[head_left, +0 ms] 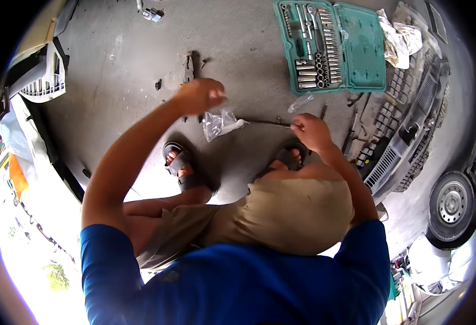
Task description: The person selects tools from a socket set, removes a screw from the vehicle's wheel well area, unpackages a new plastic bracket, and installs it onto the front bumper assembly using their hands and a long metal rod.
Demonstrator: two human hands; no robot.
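My left hand (199, 96) is above the floor with its fingers curled in; whatever they may hold is hidden. Beneath it lies a pair of pliers (188, 66), the jaws showing beyond the hand and the handle ends on the near side. My right hand (312, 131) is closed, thumb and fingertips together. A thin dark rod (265, 123) runs from the left up to these fingertips; I cannot tell whether they grip it or it lies behind them. Near the rod's other end are a crumpled clear plastic bag (219, 122) and a white piece (236, 127).
An open green socket set case (363, 49) lies at the far right. Beside it are a white rag (400, 39), a large grey vehicle panel (389, 160) and a wheel (452, 205). A small clear bag (301, 102) lies beyond my right hand. Small dark parts (158, 85) dot the floor.
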